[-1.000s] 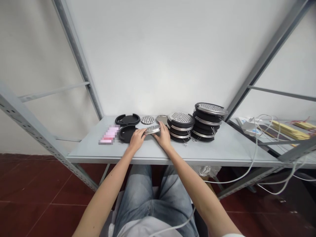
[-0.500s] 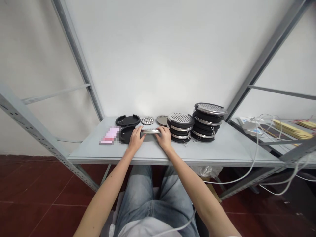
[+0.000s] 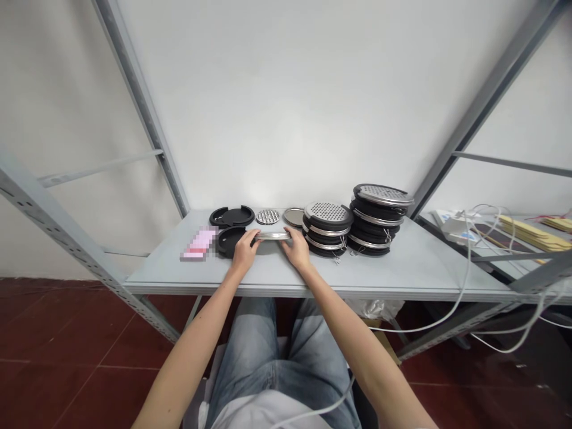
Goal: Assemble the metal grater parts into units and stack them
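Between my two hands is a round silver metal disc (image 3: 273,236), seen nearly edge-on and held just over the table. My left hand (image 3: 245,249) pinches its left rim, thumb toward the middle. On the opposite rim, my right hand (image 3: 297,246) grips with fingers on top and thumb below. Left of the left hand, and partly hidden by it, lies a black round holder (image 3: 229,239). A second black holder with a cut-out rim (image 3: 232,217) lies behind it. Further back are a perforated metal grater disc (image 3: 268,217) and a plain metal disc (image 3: 293,217).
Two stacks of black holders with metal discs, a shorter stack (image 3: 328,229) and a taller stack (image 3: 379,219), stand on the right. A pixelated pink item (image 3: 199,243) lies at left. Grey posts frame the table (image 3: 402,274); a white cable (image 3: 465,274) hangs over its right front.
Both hands keep hold of the metal disc, which tilts slightly and shows more of its edge. The camera view has shifted very slightly; the other things stay put.
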`<state>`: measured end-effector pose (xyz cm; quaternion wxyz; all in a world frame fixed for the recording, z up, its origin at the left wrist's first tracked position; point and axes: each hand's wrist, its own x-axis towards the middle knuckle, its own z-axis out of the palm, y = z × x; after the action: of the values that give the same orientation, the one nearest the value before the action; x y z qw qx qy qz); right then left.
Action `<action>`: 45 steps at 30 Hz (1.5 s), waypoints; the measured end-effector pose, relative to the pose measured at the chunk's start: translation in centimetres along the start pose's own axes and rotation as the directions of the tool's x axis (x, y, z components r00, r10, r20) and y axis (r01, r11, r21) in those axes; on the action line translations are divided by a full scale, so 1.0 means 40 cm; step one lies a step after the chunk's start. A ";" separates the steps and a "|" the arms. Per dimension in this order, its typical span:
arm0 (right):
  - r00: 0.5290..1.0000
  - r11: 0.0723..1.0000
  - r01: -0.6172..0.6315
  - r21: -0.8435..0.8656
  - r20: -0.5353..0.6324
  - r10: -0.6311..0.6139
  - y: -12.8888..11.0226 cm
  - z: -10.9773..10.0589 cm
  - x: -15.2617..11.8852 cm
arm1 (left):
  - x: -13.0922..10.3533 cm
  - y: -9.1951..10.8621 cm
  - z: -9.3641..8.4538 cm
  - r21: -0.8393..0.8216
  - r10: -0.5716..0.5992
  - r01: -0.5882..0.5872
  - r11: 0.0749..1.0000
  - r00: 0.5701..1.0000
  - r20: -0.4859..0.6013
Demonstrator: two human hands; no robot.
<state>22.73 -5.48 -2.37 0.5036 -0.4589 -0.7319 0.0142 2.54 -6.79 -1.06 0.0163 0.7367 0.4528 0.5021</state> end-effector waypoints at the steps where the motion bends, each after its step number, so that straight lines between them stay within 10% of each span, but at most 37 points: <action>1: 1.000 1.000 -0.004 0.010 -0.003 0.004 0.002 0.000 -0.001 | 0.000 -0.002 0.001 0.010 -0.006 0.006 1.000 1.000 0.001; 13: 0.997 0.980 0.073 -0.187 0.012 -0.072 -0.016 -0.005 -0.001 | -0.005 0.024 0.003 0.165 0.154 -0.169 0.972 0.983 0.099; 21: 1.000 0.994 0.026 -0.111 0.004 -0.026 -0.016 -0.005 0.004 | 0.002 -0.005 0.003 -0.039 0.002 -0.005 0.999 0.996 -0.087; 33: 0.997 0.979 0.062 -0.192 -0.031 -0.069 -0.030 -0.011 0.001 | -0.004 0.006 0.006 0.129 0.055 -0.057 0.990 0.998 0.018; 45: 0.999 0.988 0.052 -0.148 0.011 -0.051 -0.022 -0.009 0.000 | 0.002 -0.024 0.007 -0.045 -0.050 0.045 0.998 0.991 -0.126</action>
<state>22.44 -6.14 -1.76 0.4654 -0.4761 -0.7443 -0.0516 2.13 -6.05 -1.59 0.0149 0.6919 0.4596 0.5567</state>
